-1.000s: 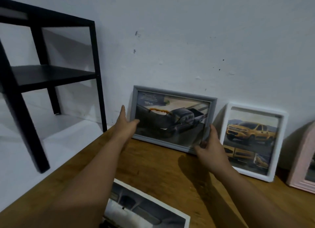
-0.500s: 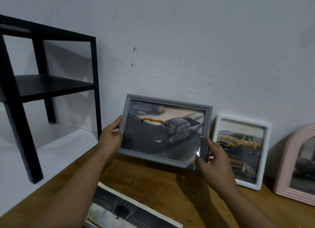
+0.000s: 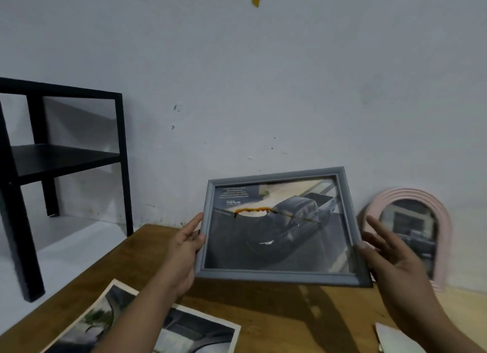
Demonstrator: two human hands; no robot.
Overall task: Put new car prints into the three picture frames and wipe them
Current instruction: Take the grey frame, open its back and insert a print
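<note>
I hold a grey picture frame (image 3: 279, 234) in the air above the wooden table (image 3: 276, 310), tilted, its glass facing me. It shows a dark pickup print with an orange-brown streak (image 3: 253, 209) across the glass. My left hand (image 3: 184, 250) pinches the frame's left edge, thumb on the front. My right hand (image 3: 390, 257) is at the right edge with fingers straight and spread, the thumb touching the frame. A pink arched frame (image 3: 411, 202) leans on the wall behind my right hand. The white frame is hidden.
A loose car print (image 3: 189, 331) lies on the table near my left forearm. A white paper corner (image 3: 395, 339) shows at the lower right. A black side table (image 3: 66, 162) stands on the floor to the left. The wall is close behind.
The grey frame has been lifted off the table and carried right and toward me, covering the white frame. My right hand's fingers have spread open. The camera tilted up.
</note>
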